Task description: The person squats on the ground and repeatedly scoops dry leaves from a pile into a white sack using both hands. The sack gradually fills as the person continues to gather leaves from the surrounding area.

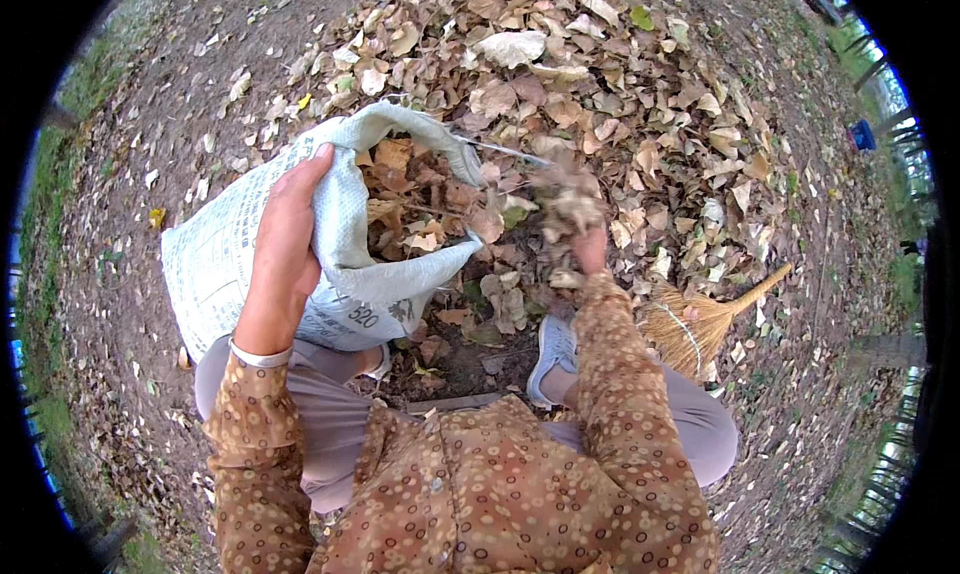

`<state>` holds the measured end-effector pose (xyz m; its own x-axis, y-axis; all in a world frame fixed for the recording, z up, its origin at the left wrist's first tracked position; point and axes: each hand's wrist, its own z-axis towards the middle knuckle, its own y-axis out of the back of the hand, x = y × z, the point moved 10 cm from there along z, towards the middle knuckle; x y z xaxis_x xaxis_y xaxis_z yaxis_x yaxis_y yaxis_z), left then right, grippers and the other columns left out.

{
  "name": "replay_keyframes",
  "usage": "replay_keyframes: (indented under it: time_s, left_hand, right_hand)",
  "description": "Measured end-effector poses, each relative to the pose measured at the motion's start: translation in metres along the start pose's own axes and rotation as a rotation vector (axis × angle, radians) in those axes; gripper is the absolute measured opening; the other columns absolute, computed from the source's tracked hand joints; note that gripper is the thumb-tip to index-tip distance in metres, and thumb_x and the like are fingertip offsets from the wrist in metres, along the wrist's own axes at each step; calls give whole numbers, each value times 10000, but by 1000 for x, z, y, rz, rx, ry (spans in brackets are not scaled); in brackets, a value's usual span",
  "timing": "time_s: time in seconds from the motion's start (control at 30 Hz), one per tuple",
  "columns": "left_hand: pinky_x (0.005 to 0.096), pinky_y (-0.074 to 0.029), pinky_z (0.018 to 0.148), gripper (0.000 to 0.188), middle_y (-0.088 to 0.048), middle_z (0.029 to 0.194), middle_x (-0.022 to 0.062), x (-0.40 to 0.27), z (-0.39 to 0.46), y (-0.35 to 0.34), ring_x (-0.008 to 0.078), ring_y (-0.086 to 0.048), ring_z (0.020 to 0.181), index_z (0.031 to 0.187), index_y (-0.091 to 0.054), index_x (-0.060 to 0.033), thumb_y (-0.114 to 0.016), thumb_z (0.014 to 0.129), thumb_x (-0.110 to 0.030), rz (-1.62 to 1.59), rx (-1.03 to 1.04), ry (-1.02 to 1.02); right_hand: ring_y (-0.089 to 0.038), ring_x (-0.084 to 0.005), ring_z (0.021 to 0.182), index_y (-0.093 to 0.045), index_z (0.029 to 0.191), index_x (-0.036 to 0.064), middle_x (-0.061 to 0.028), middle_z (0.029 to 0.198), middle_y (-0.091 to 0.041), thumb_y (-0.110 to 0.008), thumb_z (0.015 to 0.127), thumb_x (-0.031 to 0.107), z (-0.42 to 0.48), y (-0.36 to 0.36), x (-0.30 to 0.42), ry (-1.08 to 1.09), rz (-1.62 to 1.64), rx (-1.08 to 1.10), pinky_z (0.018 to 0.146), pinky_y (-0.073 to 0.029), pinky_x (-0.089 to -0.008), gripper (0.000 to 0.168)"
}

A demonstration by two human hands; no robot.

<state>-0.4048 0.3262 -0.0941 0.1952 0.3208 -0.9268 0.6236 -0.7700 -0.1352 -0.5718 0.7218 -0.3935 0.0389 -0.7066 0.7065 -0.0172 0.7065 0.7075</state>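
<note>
My left hand grips the folded rim of a white woven plastic sack, which lies on its side with printed writing on it. Its wide mouth faces right and shows dry brown leaves inside. Just right of the mouth, my right hand is blurred and holds a bunch of dry leaves; its fingers are mostly hidden by them. A loose strand runs from the sack's rim towards those leaves. Beyond both hands spreads a large heap of fallen leaves.
A straw hand broom lies on the ground to the right, its handle pointing away. My shoe stands between the right arm and the sack. A blue container is far right. Scattered leaves and bare soil surround me, with tree trunks at the rim.
</note>
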Motion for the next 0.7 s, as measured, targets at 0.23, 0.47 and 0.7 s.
replay_keyframes:
  time_s: [0.23, 0.47, 0.7]
  left_hand:
    - [257, -469, 754, 281, -666, 911, 28, 4, 10, -11, 119, -606, 792, 1021, -650, -23, -588, 923, -279, 7, 16, -4]
    - [262, -456, 672, 299, -656, 845, 19, -6, 14, -5, 110, -584, 722, 944, -665, -16, -564, 933, -297, 231, 61, -108]
    - [271, -484, 659, 320, -664, 840, 29, -3, 18, -16, 115, -606, 708, 992, -652, -17, -522, 960, -307, 46, 82, 10]
  right_hand:
    - [-620, -277, 953, -509, 1279, -20, -149, 1132, -647, -754, 707, 233, 40, 183, -133, -33, 39, -589, 812, -498, -353, 672]
    - [-564, -172, 990, -548, 1221, -53, -110, 1149, -617, -667, 848, 172, 56, 132, 24, -11, 643, -225, 839, -471, -292, 452]
    - [-522, -240, 1140, -517, 1268, 22, -143, 1271, -527, -704, 817, 278, -35, -2, 228, 739, 248, 238, 1026, -392, -391, 551]
